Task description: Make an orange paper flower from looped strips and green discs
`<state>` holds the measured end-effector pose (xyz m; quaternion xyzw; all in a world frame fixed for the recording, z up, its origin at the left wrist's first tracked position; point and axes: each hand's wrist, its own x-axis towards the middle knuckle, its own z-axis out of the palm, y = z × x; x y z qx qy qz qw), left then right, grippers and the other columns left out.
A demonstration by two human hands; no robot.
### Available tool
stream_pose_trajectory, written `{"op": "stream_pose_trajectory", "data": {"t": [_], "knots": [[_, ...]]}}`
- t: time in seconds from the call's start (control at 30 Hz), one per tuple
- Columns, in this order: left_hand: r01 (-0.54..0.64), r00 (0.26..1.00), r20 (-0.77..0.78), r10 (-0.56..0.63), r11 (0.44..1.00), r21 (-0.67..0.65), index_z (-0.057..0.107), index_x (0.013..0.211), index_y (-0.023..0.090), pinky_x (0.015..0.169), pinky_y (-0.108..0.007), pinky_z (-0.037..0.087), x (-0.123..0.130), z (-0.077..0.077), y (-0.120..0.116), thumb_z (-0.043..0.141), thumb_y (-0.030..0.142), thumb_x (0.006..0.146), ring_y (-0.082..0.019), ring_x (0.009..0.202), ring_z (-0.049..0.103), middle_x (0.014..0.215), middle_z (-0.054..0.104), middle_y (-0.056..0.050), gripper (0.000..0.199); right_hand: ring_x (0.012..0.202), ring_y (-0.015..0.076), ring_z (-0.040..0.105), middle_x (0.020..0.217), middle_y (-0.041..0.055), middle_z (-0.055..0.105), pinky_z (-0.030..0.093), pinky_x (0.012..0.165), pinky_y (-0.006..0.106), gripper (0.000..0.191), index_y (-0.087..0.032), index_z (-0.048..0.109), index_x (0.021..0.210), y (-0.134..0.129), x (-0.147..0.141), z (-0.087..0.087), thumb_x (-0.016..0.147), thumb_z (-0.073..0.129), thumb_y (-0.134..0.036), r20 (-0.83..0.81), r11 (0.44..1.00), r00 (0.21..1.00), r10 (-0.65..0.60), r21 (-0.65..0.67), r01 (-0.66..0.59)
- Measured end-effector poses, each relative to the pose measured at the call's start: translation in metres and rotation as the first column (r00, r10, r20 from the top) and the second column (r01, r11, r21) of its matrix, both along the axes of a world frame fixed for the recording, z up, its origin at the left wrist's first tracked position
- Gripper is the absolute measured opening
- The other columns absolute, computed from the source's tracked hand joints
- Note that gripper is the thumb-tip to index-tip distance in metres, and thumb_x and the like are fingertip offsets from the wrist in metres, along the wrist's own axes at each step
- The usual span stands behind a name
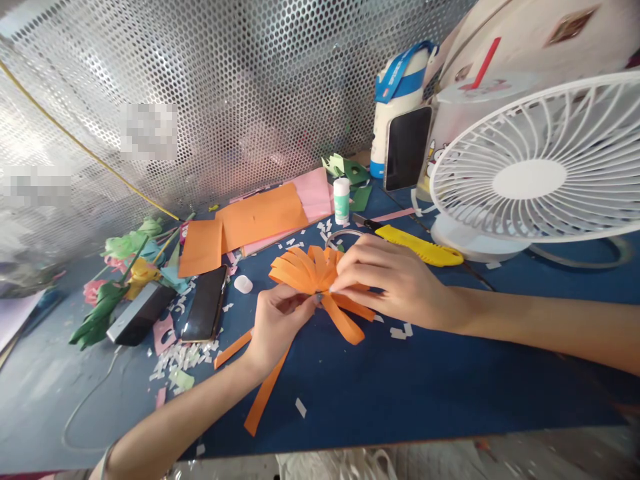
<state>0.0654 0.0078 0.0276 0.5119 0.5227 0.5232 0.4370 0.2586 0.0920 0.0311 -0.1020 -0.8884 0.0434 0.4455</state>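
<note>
An orange paper flower (305, 268) made of looped strips is between my two hands, above the blue table. My left hand (281, 319) pinches it near its centre from the lower left, thumb and finger pressed together. My right hand (383, 277) has its fingertips closed at the centre from the right, and also covers part of the loops. Loose orange strips (267, 393) stretch out below my left hand. Just behind the flower stands a glue stick (341, 201), and a yellow cutter (420, 245) lies behind my right hand.
At the right are a white fan (530, 179), a bottle (397, 113) and an upright phone (409, 148). Orange paper sheets (265, 217), a flat phone (205, 303), a black box (143, 313), paper flowers (103, 310) and scraps lie leftward. A perforated metal panel (240, 87) rises behind.
</note>
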Motion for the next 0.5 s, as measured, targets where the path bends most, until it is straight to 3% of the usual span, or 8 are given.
{"op": "stream_pose_trajectory", "data": {"t": [0.3,0.5], "knots": [[-0.014,1.000,0.026,0.013,1.000,0.019,0.078,0.080,0.015,0.076,-0.031,0.057,-0.0005,-0.0024,0.0011,0.081,0.026,0.071,-0.022,0.078,0.071,0.083,0.078,-0.007,0.015,0.080,0.0156,0.053,0.086,0.0034,0.065,0.046,0.075,0.030,0.007,-0.021,0.064,0.093,-0.0020,-0.0005,-0.0020,0.095,0.058,-0.020,-0.001,0.997,0.999,0.044,-0.059,-0.044],[-0.028,0.999,0.038,0.028,1.000,0.006,0.079,0.081,0.015,0.082,-0.033,0.057,-0.0004,0.0000,0.0011,0.080,0.026,0.072,-0.023,0.083,0.072,0.087,0.079,-0.007,0.014,0.083,0.0152,0.053,0.089,0.0035,0.064,0.044,0.077,0.029,0.012,-0.022,0.067,0.099,0.0010,0.0012,-0.0010,0.096,0.056,-0.017,0.018,0.973,0.990,0.141,-0.185,-0.135]]}}
